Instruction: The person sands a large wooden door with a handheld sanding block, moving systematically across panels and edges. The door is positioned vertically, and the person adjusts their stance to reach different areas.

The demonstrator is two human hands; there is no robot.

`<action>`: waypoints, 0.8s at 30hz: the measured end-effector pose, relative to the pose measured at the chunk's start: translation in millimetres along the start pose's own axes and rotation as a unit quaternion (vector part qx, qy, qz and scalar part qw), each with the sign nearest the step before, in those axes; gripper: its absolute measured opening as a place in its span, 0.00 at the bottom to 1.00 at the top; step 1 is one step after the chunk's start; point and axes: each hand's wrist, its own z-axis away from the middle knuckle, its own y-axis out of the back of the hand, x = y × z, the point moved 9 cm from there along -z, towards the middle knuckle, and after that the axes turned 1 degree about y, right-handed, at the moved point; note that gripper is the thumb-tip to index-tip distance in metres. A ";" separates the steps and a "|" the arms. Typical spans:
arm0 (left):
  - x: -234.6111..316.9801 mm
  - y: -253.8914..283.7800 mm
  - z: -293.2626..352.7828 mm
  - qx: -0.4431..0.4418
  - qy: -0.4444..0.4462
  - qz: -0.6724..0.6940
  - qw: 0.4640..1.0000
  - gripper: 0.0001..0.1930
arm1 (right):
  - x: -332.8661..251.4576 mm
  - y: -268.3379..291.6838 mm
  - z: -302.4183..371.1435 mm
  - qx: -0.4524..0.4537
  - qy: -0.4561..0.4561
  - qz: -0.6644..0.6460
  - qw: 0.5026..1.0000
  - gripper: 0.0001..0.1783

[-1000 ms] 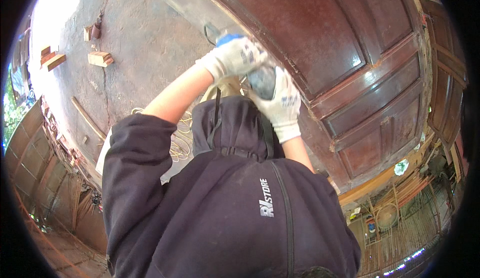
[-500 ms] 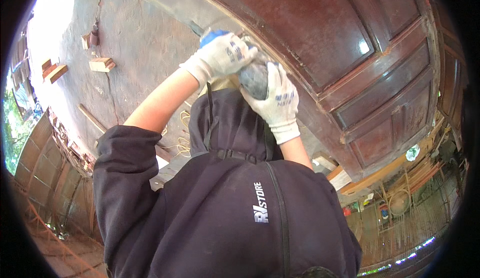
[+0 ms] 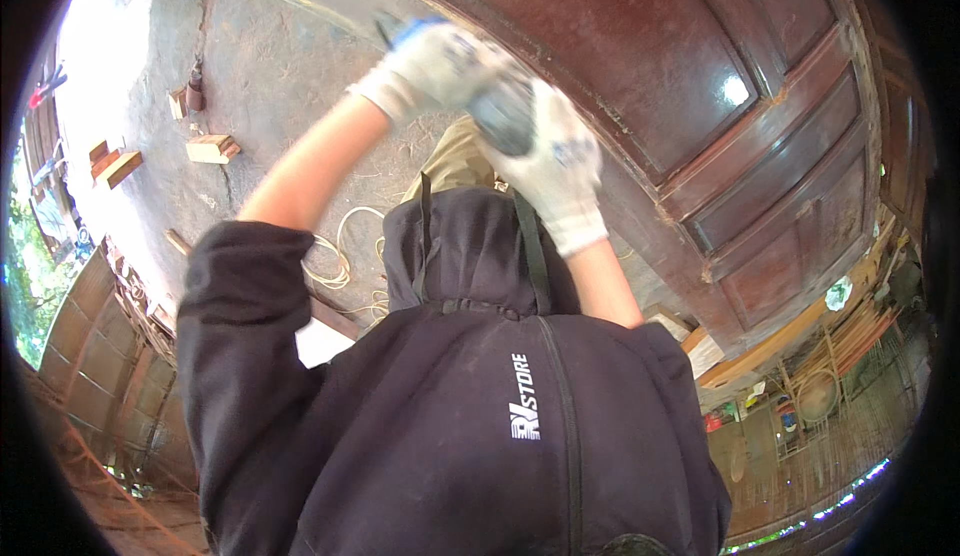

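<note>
Both my hands wear white knit gloves with blue print. My left hand (image 3: pixel 435 68) is wrapped round the blue front part of a hand-held power tool (image 3: pixel 505 116). My right hand (image 3: pixel 560 161) grips its rounded dark grey body from the other side. The tool is along the near long edge of a dark reddish-brown panelled wooden door (image 3: pixel 620 66). Motion blurs the hands and the tool. My gloves cover much of the tool, so its exact kind and whether it touches the door cannot be made out.
Wood blocks (image 3: pixel 212 149) lie on the grey floor (image 3: pixel 290 86) to the left. A pale cord (image 3: pixel 345 256) loops beside my left arm. Wooden blocks (image 3: pixel 700 351) stand by the door's lower corner. Cluttered shelves and slats line the far right.
Both hands have moved the tool up and slightly left along the door edge, away from my body. More of the cord and a trouser leg now show below them.
</note>
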 end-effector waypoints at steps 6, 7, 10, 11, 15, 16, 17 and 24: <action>-99.8 58.2 57.2 0.109 0.042 -0.152 0.981 0.22 | -75.3 -38.3 -82.3 -0.062 0.027 0.016 0.998 0.38; -106.0 44.6 55.0 0.055 0.079 -0.142 0.985 0.23 | -74.0 -32.2 -77.7 -0.047 0.037 -0.005 0.998 0.37; -71.6 26.2 18.7 -0.048 0.155 -0.113 0.980 0.23 | -33.3 -19.5 -49.1 -0.017 0.045 -0.038 0.998 0.35; -49.9 24.7 20.9 -0.033 0.156 -0.081 0.984 0.19 | -26.5 -14.1 -28.4 -0.019 0.058 -0.040 0.997 0.37; 60.1 5.7 13.5 -0.063 0.223 0.085 0.969 0.21 | 18.8 22.4 64.0 -0.032 0.095 -0.012 0.995 0.46; 84.2 -22.5 10.5 -0.083 0.192 0.037 0.977 0.21 | 30.6 31.6 86.2 -0.025 0.096 -0.016 0.995 0.49; 121.3 -17.8 -2.3 0.053 0.112 -0.004 0.992 0.12 | 45.5 46.7 103.9 -0.045 0.104 -0.016 0.993 0.50; 314.9 -66.0 -71.8 0.145 0.047 -0.047 0.987 0.07 | 142.3 98.4 213.2 -0.067 0.163 0.091 0.980 0.46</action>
